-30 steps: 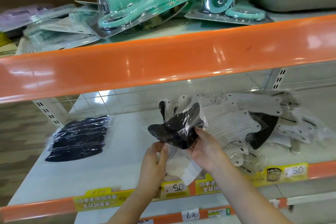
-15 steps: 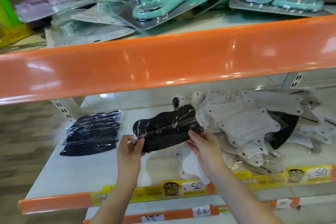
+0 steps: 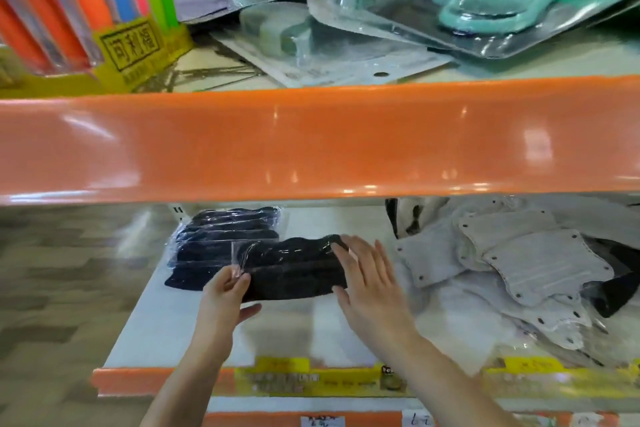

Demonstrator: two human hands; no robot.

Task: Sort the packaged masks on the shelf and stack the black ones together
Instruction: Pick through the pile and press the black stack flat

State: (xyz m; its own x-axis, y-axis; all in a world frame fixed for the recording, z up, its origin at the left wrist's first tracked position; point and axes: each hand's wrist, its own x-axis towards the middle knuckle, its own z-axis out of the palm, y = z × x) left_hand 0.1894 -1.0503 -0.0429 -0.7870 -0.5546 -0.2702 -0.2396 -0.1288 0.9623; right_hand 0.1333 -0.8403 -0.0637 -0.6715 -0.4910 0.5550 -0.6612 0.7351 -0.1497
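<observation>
Orange shelf beam (image 3: 311, 142) hides mask pile (image 3: 519, 253) top; labels perhaps blurred.

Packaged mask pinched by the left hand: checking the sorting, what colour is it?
Black, in clear plastic wrap; head view, the only one.

yellow display box (image 3: 133, 48): "润利福" | lower price tag (image 3: 417, 420): "6元" | other shelf labels: blurred, unreadable
</observation>
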